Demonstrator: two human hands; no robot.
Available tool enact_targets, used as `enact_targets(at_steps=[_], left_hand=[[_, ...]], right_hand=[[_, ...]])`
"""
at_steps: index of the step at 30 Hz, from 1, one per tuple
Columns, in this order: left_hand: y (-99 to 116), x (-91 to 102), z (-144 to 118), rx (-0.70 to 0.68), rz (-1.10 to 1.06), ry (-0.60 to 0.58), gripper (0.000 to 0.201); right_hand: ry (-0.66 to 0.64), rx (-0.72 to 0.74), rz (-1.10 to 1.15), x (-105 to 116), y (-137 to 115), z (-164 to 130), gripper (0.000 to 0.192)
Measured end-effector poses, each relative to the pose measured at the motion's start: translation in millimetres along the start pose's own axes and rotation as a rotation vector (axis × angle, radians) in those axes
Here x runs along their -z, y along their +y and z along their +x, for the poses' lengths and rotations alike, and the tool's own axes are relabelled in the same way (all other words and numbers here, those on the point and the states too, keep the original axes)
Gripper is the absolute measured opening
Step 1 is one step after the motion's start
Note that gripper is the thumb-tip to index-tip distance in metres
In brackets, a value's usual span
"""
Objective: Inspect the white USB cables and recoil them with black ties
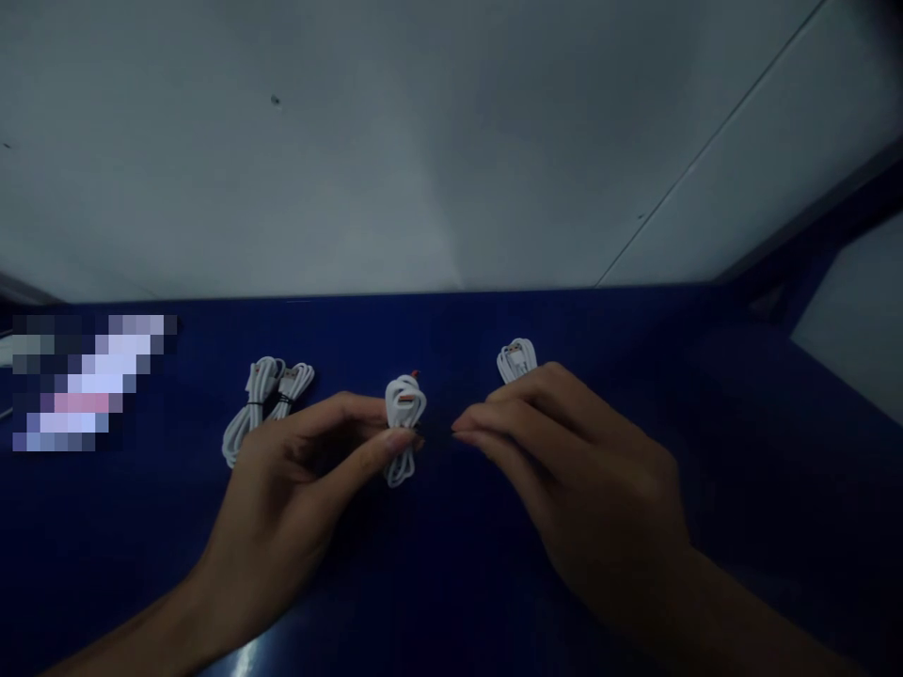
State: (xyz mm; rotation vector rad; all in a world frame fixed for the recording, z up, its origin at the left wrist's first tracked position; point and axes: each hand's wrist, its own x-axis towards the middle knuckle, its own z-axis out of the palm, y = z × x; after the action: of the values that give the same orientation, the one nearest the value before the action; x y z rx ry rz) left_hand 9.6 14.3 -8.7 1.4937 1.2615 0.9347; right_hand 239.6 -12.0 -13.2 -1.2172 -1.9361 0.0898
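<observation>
- My left hand (310, 470) is low over the blue bench (437, 583), with the arm coming in from the bottom left.
- My left hand pinches a small white cable bundle (403, 425) between the thumb and the pointing finger.
- The bundle is held at its middle. A loop pokes out above my fingers and another loop hangs down below them.
- I can see a bit of orange at the top of the bundle.
- My right hand (578, 470) comes in from the bottom right. It sits just beside the bundle but does not touch it.
- The fingers of my right hand are close together and point left at the bundle. I cannot tell if they hold something tiny at the tips.
- Just behind my right hand, a second bundle (517, 359) lies on the bench.
- To the left, behind my left hand, two more bundles (262, 400) lie side by side, each with a dark tie around it.
- Far left on the bench is a blurred patch (88, 381).
- Behind the bench is a pale wall (423, 141).
</observation>
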Motion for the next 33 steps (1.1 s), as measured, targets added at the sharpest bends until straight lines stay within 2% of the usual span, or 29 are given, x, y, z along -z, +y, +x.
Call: enact_targets(at_steps=[7,16,19,22,24,28,33], left_hand=[[1.2,2.3,1.9,-0.044,0.025,-0.043,0.005],[-2.5,1.4,6.2,-0.004,-0.053,-0.074,0.010],[-1.5,1.7,6.3,-0.016,-0.048,-0.060,0.007],[0.7,0.9,6.8,-0.045,-0.028,0.002,0.004],[2.5,-0.3,7.2,-0.045,-0.030,0.032,0.005],[5.9,-2.0,7.2,0.009,-0.098,0.031,0.008],[5.2,-2.3,5.9,0.042,-0.149,0.006,0.005]], right_hand=[[-0.062,-0.141,0.154,-1.1,1.5,2.6,0.023],[-0.085,-0.140,0.219,-0.1,7.2,4.5,0.025],[-0.070,-0.131,0.240,-1.0,9.8,4.4,0.022],[-0.049,-0.077,0.218,-0.8,10.7,5.2,0.018],[0.010,-0.007,0.136,0.0,10.0,6.1,0.017],[0.139,0.083,-0.022,1.1,6.0,7.0,0.014],[0.140,0.204,-0.086,-3.2,1.6,3.7,0.014]])
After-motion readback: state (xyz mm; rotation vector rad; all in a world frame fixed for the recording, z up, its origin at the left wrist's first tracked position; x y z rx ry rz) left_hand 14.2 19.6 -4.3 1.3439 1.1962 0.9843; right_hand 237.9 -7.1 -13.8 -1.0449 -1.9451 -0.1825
